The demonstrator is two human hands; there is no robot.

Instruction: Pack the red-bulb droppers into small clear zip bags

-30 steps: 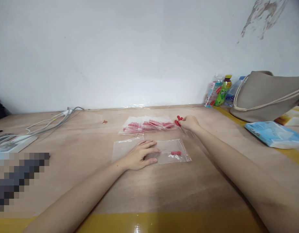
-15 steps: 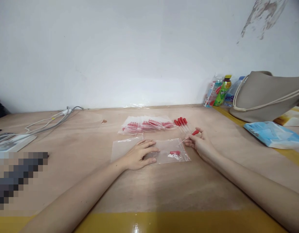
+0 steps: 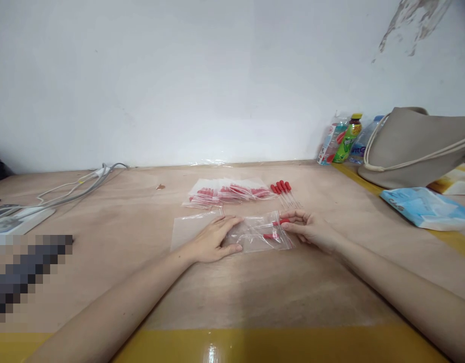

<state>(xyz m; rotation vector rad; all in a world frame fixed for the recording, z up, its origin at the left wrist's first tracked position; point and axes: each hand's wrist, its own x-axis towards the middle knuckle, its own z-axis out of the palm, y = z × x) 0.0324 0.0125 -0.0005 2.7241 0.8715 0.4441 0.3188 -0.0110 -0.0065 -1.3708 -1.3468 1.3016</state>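
Note:
A clear zip-lock bag (image 3: pixel 255 246) lies flat on the table with a red-bulbed dropper (image 3: pixel 270 236) inside. My left hand (image 3: pixel 215 239) rests on the bag's left part, fingers spread and thumb apart. My right hand (image 3: pixel 310 231) pinches the red bulb of a second dropper (image 3: pixel 281 222) at the bag's right-hand mouth; its thin clear stem points left into the bag. Under my left hand and wrist, another flat clear bag (image 3: pixel 183 229) partly shows. Just behind my right hand, several loose droppers (image 3: pixel 280 186) lie side by side, bulbs away from me.
Filled bags of red-bulbed droppers (image 3: pixel 228 192) lie overlapping behind the work. Bottles (image 3: pixel 347 141), a grey bag (image 3: pixel 413 146) and a blue packet (image 3: pixel 424 206) stand or lie at the right. Cables (image 3: pixel 84 186) and a white power strip (image 3: pixel 26 219) are at the left.
My right hand has moved left with the dropper, whose stem has gone from outside the bag's right edge to inside it. My left hand stays on the bag.

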